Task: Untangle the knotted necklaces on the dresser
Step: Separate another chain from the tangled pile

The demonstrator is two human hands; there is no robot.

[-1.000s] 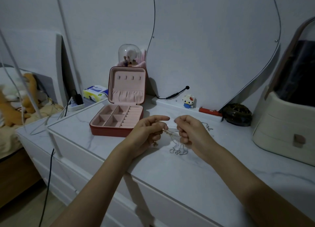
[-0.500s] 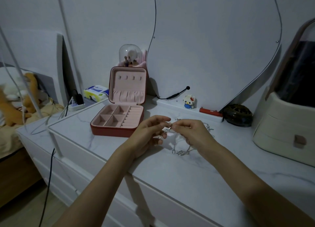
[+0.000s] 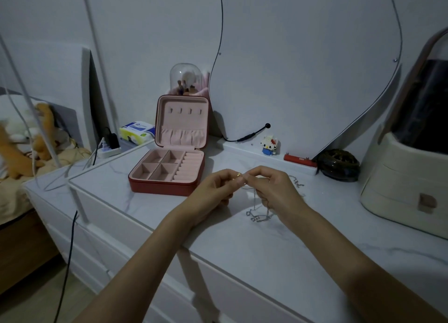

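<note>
Thin silver necklaces (image 3: 258,216) hang in a tangle between my two hands, their lower loops resting on the white marble dresser top (image 3: 242,255). My left hand (image 3: 213,191) pinches a small gold-coloured bit of chain at its fingertips. My right hand (image 3: 271,189) meets it fingertip to fingertip and pinches the chains too. More chain (image 3: 297,183) trails on the dresser behind my right hand. The knot itself is too small to make out.
An open red jewellery box (image 3: 169,170) with pink lining stands left of my hands. Along the wall sit a mirror (image 3: 310,63), a small block figure (image 3: 269,145), a red bar (image 3: 300,160), a dark round dish (image 3: 339,165). A cream organiser (image 3: 407,184) stands at right.
My hands have come together from slightly apart and risen a little, now fingertip to fingertip. The hanging chains have shifted to the right under my right hand.
</note>
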